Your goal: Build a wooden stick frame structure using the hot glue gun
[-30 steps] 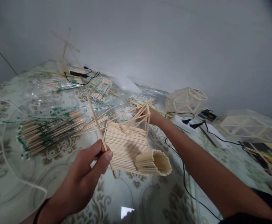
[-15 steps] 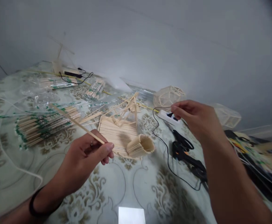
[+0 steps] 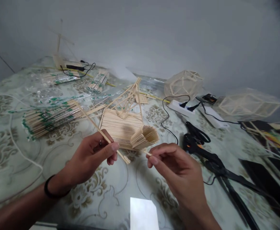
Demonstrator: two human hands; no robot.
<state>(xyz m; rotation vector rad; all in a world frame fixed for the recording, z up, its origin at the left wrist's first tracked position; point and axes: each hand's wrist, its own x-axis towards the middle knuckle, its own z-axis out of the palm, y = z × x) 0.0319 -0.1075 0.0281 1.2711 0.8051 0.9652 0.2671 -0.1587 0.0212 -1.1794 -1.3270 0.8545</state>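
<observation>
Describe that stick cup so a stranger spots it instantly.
On the pale green, floral-patterned table lies a flat, rectangular platform of pale wooden sticks. At its near right corner is the pale wooden-stick cup: round and hollow, unlike the platform.

At eight o'clock the left hand [image 3: 88, 155] is pinching a long stick [image 3: 94, 123]; at five o'clock the right hand [image 3: 181, 172] is holding a pale piece [image 3: 148, 153].

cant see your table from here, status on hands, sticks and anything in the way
Left hand pinching long stick. Right hand pinching short piece. Cup and base just beyond. Glue gun beside right hand, could crowd it.
</observation>
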